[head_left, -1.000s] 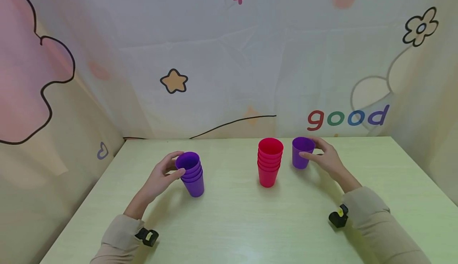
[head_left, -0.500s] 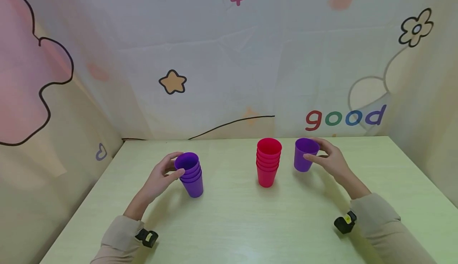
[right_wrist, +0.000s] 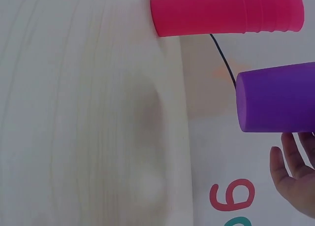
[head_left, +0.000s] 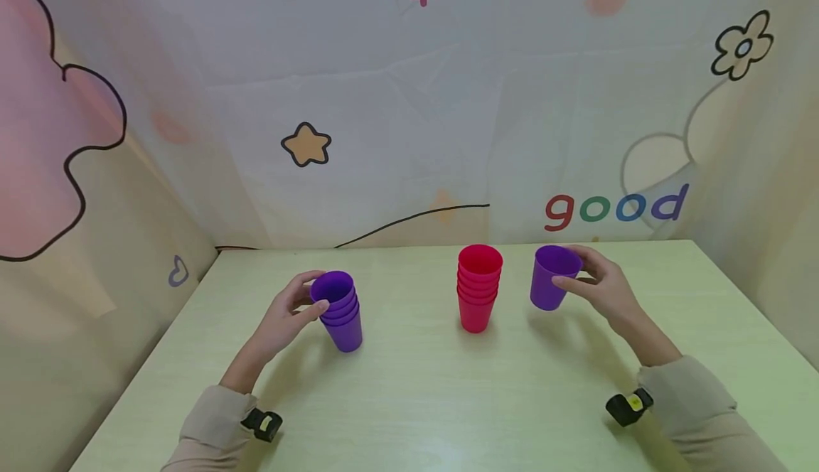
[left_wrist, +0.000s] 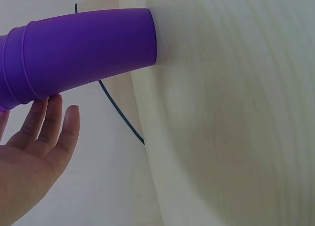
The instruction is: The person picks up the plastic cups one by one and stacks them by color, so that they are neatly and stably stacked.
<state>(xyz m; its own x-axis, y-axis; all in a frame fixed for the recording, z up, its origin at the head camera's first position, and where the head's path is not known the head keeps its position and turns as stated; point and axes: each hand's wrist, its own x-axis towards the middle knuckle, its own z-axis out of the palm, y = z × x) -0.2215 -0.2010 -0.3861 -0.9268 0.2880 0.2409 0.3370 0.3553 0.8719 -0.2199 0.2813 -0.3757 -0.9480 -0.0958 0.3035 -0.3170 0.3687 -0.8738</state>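
On the left of the table stands a stack of purple cups [head_left: 345,333], nested one in another. My left hand [head_left: 288,315] grips this stack near its top, thumb in front and fingers behind. The left wrist view shows the fingertips [left_wrist: 55,99] against the cup wall by the rims. In my right hand [head_left: 604,287] is a single purple cup [head_left: 545,288], held by its side between thumb and fingers. The right wrist view shows that cup's base raised off the table. Between the hands, nearer the right one, a stack of red cups [head_left: 476,314] stands upright.
The pale wooden table [head_left: 409,401] runs back to a printed curtain [head_left: 384,138] that hangs along its far edge. More curtain closes off the left and right sides. Each sleeve cuff has a small black camera [head_left: 262,424] strapped to it.
My right hand has moved to the right and up with the single purple cup, away from the red stack. The left hand and its purple stack stay in place.
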